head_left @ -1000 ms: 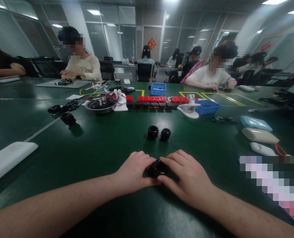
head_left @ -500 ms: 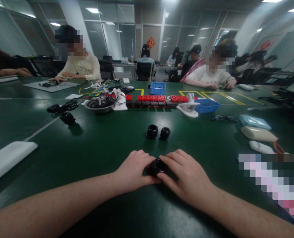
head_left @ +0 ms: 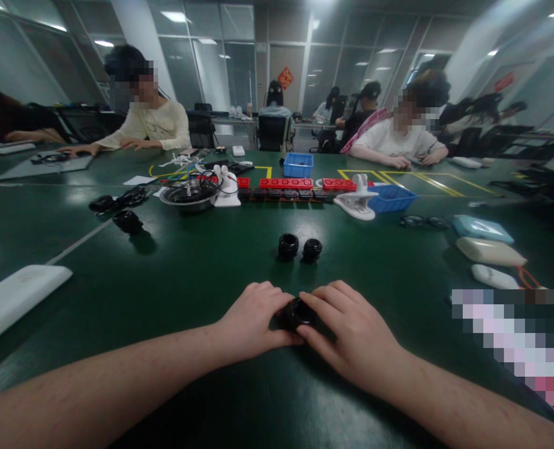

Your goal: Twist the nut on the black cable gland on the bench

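Both hands meet around a black hollow round fitting [head_left: 300, 314] low in the middle of the head view. My left hand [head_left: 257, 316] is closed on its left side, thumb toward me and fingers behind. From the right, my right hand [head_left: 347, 324] grips the same fitting between thumb and fingers, and its open top shows between them. The fitting's lower part is partly hidden. Just beyond stand two similar black fittings, a larger one [head_left: 288, 247] and a smaller one [head_left: 312, 251], close together but apart. Another black fitting [head_left: 127, 222] lies to the left.
Across the green table [head_left: 202, 274] run red power strips [head_left: 286, 183], a metal bowl [head_left: 188, 196], a white clip stand [head_left: 357, 202] and a blue bin [head_left: 392, 198]. A white case [head_left: 19, 299] lies left; pouches [head_left: 490, 251] and glasses [head_left: 424, 221] lie right. Co-workers sit opposite.
My hands and the fitting hold nearly the same pose. At the far left, a co-worker's arm and the grey board with its dark item have shifted left.
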Demonstrator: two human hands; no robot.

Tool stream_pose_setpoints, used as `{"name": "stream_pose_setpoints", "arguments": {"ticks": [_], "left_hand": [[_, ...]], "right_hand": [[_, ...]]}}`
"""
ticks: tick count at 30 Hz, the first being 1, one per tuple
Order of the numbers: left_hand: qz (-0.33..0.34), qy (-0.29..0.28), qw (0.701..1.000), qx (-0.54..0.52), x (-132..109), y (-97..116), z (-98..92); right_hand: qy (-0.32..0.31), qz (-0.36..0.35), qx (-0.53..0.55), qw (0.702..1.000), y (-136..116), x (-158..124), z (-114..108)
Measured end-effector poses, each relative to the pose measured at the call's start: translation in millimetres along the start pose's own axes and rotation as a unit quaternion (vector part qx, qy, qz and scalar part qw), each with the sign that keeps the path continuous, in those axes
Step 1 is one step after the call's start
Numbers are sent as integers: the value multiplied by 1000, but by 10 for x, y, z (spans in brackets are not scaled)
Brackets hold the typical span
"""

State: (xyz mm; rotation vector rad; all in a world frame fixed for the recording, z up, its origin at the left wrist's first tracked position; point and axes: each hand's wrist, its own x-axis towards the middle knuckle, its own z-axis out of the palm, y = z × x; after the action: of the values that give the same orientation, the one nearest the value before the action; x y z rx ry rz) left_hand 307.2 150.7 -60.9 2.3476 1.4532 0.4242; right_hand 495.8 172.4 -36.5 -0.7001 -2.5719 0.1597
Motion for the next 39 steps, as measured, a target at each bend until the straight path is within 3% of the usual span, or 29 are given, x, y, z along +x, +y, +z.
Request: {"name": "stream_pose_setpoints", "arguments": {"ticks": [6,10,18,26,34,39], "left_hand": [[-3,3,1000,8,-2,-14,14],[-8,2,1000,7,4,-15,9],[12,-5,1000,21,1,-28,21],[-12,-11,1000,-11,7,-11,-23],[-5,-24,999,-23,-6,-58,-15],[0,-19,1000,-15,-6,-46,-9]], "right_hand": [[-1,3,31,1000,-45,10,-6],[-39,-10,63,997,-72,28,-36],[-97,-93,60,989,-98,26,-34],[-36,-138,23,990,-28,-35,-13],[-22,82,-63,994,612,112,45],[-7,91,-35,995,543,94,33]]}}
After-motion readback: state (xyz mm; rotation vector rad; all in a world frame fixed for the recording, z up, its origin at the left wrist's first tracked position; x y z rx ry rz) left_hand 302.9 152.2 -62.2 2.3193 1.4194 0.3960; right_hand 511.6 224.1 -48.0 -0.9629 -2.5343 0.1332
